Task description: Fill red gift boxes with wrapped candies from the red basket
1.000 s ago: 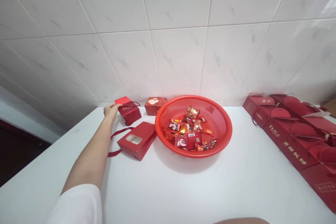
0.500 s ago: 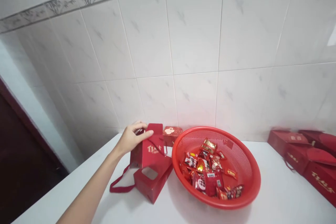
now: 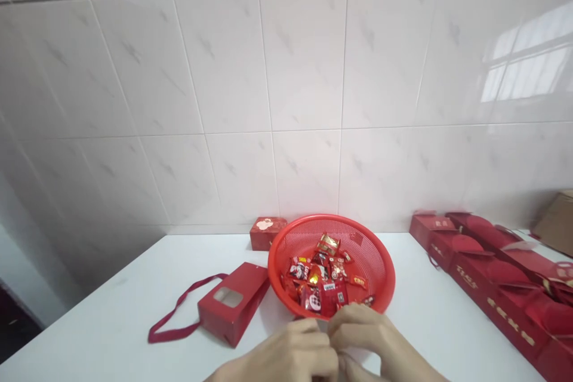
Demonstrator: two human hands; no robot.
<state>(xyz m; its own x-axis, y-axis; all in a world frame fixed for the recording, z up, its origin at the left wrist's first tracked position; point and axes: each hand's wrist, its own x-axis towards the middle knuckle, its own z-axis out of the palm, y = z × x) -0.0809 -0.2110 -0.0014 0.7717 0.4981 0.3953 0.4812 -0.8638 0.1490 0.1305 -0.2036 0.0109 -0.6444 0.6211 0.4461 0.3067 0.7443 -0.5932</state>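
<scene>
My left hand (image 3: 290, 353) and my right hand (image 3: 376, 334) meet at the bottom edge, close in front of the red basket (image 3: 388, 286). Both have curled fingers pressed together around something that they hide; only a thin greyish edge shows between them. Wrapped candies (image 3: 333, 295) in red and gold lie in the basket. To the left, a red gift box (image 3: 237, 304) with a clear window rests on its side, its dark red ribbon handle (image 3: 172, 333) looped on the table.
A small red box (image 3: 264, 233) stands by the tiled wall behind the basket. Rows of red gift boxes (image 3: 487, 295) line the right side of the white table (image 3: 120, 310). A brown cardboard box (image 3: 557, 224) sits at the far right.
The upright red gift box that my left hand held is gone from its spot on the left. My left hand has come to the bottom centre, and my right hand has appeared. The view has turned right.
</scene>
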